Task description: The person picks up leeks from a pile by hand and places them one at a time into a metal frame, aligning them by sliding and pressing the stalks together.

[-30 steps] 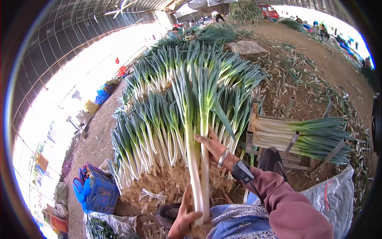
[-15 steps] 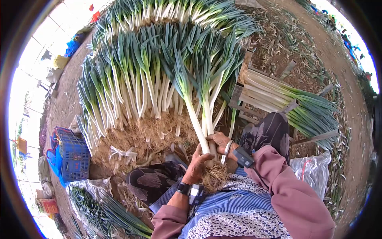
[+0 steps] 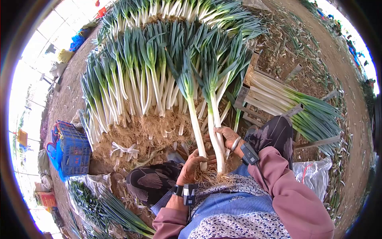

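My left hand (image 3: 193, 164) is around the root end of one leek (image 3: 195, 129), a thick white stem with dark green leaves; some fingertips reach past the stem. My right hand (image 3: 227, 138) grips a pair of leeks (image 3: 215, 123) partway up their white stems. Their leafy tops lean against the standing leeks beyond. Brown stringy roots (image 3: 223, 178) hang over my lap at the lower ends. A gap separates the left leek from the right pair.
Rows of leeks (image 3: 131, 79) stand ahead, roots toward me. To the right, a wooden frame (image 3: 294, 109) holds a stack of trimmed leeks (image 3: 278, 93). A blue plastic crate (image 3: 75, 155) is at left, near cut green leaves (image 3: 107, 209). White strips (image 3: 124, 149) lie on the roots.
The leeks, bunched together before, are now spread apart. My right hand has moved slightly up and right with its pair, while my left hand stays low at its leek's base.
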Motion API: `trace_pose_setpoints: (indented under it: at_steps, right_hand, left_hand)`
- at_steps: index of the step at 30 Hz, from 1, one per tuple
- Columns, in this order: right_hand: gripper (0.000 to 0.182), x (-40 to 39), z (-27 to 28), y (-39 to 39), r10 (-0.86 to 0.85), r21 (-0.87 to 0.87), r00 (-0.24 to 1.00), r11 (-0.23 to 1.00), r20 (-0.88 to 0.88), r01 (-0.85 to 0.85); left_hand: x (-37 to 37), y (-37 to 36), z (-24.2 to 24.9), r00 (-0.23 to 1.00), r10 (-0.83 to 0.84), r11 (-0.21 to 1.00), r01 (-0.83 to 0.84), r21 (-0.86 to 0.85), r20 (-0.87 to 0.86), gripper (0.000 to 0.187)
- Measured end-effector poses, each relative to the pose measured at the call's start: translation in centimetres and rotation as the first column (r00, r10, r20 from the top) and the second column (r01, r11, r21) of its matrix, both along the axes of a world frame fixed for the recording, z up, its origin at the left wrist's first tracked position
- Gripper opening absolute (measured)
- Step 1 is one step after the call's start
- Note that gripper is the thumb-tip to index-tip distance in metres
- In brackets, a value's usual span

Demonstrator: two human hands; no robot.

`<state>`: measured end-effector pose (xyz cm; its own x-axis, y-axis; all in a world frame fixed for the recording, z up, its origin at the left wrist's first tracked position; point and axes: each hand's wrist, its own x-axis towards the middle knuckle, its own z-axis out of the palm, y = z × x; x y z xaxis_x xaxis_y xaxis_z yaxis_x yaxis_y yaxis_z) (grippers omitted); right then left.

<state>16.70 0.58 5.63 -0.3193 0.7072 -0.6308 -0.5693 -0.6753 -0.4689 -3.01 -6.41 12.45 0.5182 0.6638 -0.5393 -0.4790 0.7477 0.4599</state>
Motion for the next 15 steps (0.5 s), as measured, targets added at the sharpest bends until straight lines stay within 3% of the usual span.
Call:
trace_pose_setpoints:
  at_steps: [3, 5, 7, 8, 11, 13, 15]
  right_hand:
    - [0.031, -0.1, -2.1, -0.1, -0.014, 0.055, 1.000, 0.998, 0.003, 0.014]
    - [0.029, -0.5, -2.4, 0.3, -0.051, -0.011, 0.998, 0.999, -0.046, 0.050]
    - [0.029, -1.2, -2.9, 0.2, -0.075, 0.049, 0.994, 0.996, 0.077, 0.071]
    - [0.027, -1.6, -3.7, 0.5, -0.042, 0.083, 0.978, 0.996, 0.205, 0.025]
    - [0.027, -1.2, -2.9, 0.3, -0.034, 0.090, 0.993, 0.996, 0.115, 0.024]
    - [0.031, -1.1, -2.8, 0.4, 0.002, 0.104, 0.993, 0.994, 0.119, -0.015]
    - [0.035, -1.3, -3.9, 0.5, -0.046, 0.224, 0.986, 0.975, 0.161, 0.009]
  left_hand:
    - [0.6, -0.6, 0.8, 0.999, 0.036, 0.998, -0.035, -0.046, 0.020, 0.049]
    - [1.0, -1.1, 0.6, 0.999, 0.050, 0.999, -0.050, -0.013, 0.013, 0.048]
    - [1.2, -1.4, 0.2, 0.980, -0.095, 0.993, 0.105, 0.050, -0.175, 0.051]
    - [1.4, -1.6, 0.9, 0.963, -0.067, 0.990, 0.097, 0.104, -0.261, 0.049]
    - [1.9, -0.8, 0.3, 0.914, -0.210, 0.970, 0.240, 0.045, -0.349, 0.048]
    - [2.1, -1.1, 0.7, 0.926, -0.159, 0.980, 0.191, 0.062, -0.343, 0.047]
    - [1.9, -0.9, 1.1, 0.902, -0.139, 0.971, 0.205, 0.121, -0.408, 0.046]
